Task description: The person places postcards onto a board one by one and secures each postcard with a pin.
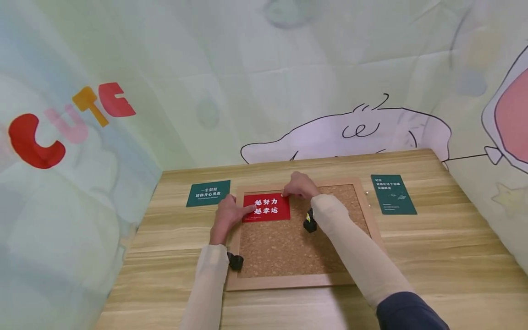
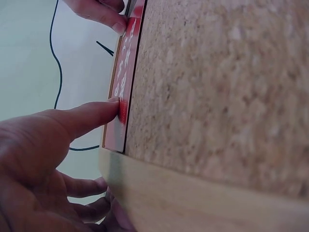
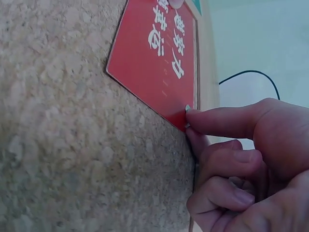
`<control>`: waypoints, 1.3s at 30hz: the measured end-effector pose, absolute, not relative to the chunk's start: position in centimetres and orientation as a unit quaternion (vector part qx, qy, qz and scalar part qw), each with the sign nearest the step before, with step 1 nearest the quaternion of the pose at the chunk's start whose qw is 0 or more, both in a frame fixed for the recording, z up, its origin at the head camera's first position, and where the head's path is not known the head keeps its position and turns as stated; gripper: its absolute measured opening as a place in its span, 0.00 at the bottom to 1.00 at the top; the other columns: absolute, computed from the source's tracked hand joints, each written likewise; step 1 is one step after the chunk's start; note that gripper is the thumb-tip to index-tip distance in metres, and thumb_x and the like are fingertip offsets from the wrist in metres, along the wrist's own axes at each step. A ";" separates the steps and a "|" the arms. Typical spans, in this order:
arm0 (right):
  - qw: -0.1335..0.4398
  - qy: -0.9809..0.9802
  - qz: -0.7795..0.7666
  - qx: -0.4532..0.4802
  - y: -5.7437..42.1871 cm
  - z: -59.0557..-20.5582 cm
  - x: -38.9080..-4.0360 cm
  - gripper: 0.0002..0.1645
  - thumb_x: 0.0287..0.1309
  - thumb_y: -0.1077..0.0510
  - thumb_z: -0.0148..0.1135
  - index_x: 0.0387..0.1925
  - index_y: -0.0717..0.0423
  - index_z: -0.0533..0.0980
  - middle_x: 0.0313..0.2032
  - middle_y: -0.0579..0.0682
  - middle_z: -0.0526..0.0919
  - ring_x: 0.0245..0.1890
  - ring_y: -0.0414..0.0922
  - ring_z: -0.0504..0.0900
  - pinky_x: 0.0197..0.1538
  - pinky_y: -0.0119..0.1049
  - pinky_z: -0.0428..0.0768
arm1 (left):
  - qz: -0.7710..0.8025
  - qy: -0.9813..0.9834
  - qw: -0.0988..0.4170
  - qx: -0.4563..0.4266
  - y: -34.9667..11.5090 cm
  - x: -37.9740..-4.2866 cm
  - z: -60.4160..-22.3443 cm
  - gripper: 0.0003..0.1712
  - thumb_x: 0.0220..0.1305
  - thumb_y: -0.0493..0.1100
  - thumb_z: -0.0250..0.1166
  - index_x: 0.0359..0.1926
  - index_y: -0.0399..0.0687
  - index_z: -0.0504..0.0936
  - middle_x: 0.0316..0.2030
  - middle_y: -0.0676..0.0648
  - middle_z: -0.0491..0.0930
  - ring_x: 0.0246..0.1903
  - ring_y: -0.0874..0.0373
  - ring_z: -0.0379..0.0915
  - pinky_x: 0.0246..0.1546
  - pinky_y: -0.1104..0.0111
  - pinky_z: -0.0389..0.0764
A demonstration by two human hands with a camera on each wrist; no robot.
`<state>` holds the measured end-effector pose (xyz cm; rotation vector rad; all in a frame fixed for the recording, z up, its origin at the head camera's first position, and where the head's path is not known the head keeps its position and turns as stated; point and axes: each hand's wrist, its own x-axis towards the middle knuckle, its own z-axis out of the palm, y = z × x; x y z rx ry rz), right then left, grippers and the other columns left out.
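Observation:
A red card (image 1: 272, 212) with white lettering lies at the upper left of a wood-framed corkboard (image 1: 280, 256). My left hand (image 1: 228, 214) presses the card's left part with a straight thumb (image 2: 96, 116). Its other fingers rest at the outer side of the frame (image 2: 169, 188). My right hand (image 1: 301, 185) is at the card's upper right corner. There, thumb and index finger pinch a small pale thumbtack (image 3: 188, 109) against the card, the remaining fingers curled. Most of the tack is hidden by the fingertips.
A green card (image 1: 202, 195) lies on the wooden table (image 1: 165, 270) left of the board. Another green card (image 1: 393, 195) lies to the right, with small pale bits (image 1: 367, 192) by the frame's right side. A printed cloth (image 1: 231, 91) hangs behind the table.

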<state>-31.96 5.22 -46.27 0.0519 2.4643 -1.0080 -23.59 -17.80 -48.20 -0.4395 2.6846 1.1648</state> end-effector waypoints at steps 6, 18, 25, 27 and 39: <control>0.246 0.918 -0.311 0.002 4.8 -45.9 -32.7 0.20 0.59 0.59 0.73 0.20 0.56 0.70 0.13 0.46 0.67 0.13 0.40 0.64 0.19 0.33 0.62 | 0.399 0.900 0.095 -0.148 -18.0 -23.6 -48.2 0.37 0.63 0.52 0.75 0.62 0.36 0.68 0.56 0.33 0.78 0.53 0.39 0.78 0.53 0.49 0.83; 0.191 0.956 -0.221 -0.010 4.6 -44.7 -31.2 0.20 0.56 0.47 0.76 0.40 0.56 0.79 0.34 0.52 0.80 0.32 0.47 0.74 0.33 0.40 0.73 | 0.397 0.900 0.098 -0.150 -18.2 -23.5 -48.0 0.40 0.60 0.53 0.76 0.64 0.39 0.67 0.58 0.35 0.78 0.53 0.39 0.78 0.54 0.48 0.83; 0.172 0.963 -0.205 -0.015 4.3 -44.7 -31.0 0.19 0.57 0.48 0.76 0.41 0.57 0.81 0.36 0.53 0.81 0.34 0.49 0.75 0.39 0.45 0.78 | 0.392 0.903 0.098 -0.147 -17.9 -23.7 -48.1 0.39 0.62 0.53 0.75 0.64 0.37 0.67 0.57 0.34 0.77 0.54 0.39 0.76 0.55 0.48 0.81; 0.169 0.964 -0.206 -0.020 4.3 -44.8 -31.0 0.18 0.58 0.50 0.75 0.40 0.57 0.81 0.36 0.53 0.81 0.34 0.49 0.75 0.41 0.46 0.78 | 0.390 0.904 0.098 -0.144 -17.9 -23.8 -48.2 0.39 0.63 0.53 0.75 0.64 0.36 0.67 0.57 0.33 0.77 0.54 0.39 0.76 0.55 0.48 0.81; 0.129 0.950 -0.274 -0.080 8.5 -44.5 -30.4 0.17 0.66 0.45 0.69 0.37 0.56 0.81 0.33 0.51 0.82 0.32 0.47 0.77 0.33 0.40 0.75 | 0.386 0.908 0.093 -0.134 -17.9 -23.8 -48.4 0.41 0.62 0.55 0.74 0.64 0.35 0.67 0.57 0.32 0.77 0.53 0.39 0.77 0.53 0.47 0.83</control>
